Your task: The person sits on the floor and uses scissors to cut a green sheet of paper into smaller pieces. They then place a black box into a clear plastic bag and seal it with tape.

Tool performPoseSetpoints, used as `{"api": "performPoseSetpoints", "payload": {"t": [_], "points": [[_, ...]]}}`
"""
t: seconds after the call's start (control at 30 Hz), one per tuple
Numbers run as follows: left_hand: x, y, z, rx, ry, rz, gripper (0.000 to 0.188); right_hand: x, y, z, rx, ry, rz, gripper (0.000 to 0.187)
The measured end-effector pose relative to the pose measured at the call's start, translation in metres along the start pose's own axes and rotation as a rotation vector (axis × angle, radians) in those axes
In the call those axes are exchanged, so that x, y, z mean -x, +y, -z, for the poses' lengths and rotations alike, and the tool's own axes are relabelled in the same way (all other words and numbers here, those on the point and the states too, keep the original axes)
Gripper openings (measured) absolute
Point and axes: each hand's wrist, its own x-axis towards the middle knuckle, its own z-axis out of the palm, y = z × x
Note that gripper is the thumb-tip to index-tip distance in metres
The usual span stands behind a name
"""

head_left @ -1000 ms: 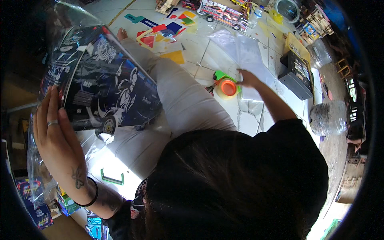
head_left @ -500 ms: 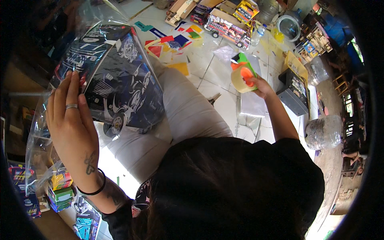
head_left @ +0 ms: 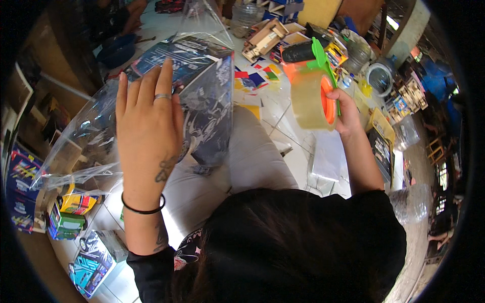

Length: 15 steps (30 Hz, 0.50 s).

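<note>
Across my lap lies a dark, boxy toy truck [head_left: 209,96] with silvery printed pictures, inside loose clear plastic wrapping [head_left: 86,144]. My left hand [head_left: 149,113], fingers stretched out, is palm down over the wrapped truck's left side; its palm is hidden, so I cannot tell how firmly it touches. My right hand [head_left: 347,111] grips a green and orange tape dispenser [head_left: 318,55] carrying a wide roll of clear tape [head_left: 309,101], raised to the right of the truck. The fingers wrap around its right side, by the orange hub.
Colored sheet scraps [head_left: 257,78] lie on the tiled floor beyond my knees. Wooden truck parts [head_left: 265,40] stand behind them. A clear plastic sheet stack [head_left: 327,156] is below the dispenser. Small boxes [head_left: 68,222] and a blue printed toy [head_left: 93,265] sit at lower left.
My right hand has lifted the tape dispenser up and closer. The left hand and wrapped truck appear further right in the picture, and the whole view has shifted.
</note>
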Motion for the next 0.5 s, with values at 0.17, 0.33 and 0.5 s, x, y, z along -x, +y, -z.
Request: {"api": "performPoseSetpoints", "payload": {"t": [0.17,0.33,0.5], "points": [[-0.005,0.035,0.004,0.509,0.172,-0.047,0.039,0.009,0.025,-0.042,-0.076,-0.099,-0.040,0.048],[-0.014,0.055,-0.008,0.612,0.006,-0.011,0.021,0.020,0.038,-0.057,-0.108,-0.080,-0.100,0.051],[-0.025,0.048,-0.015,0.822,-0.068,-0.054,0.010,0.018,0.047,-0.047,-0.102,-0.082,-0.201,0.051]]}}
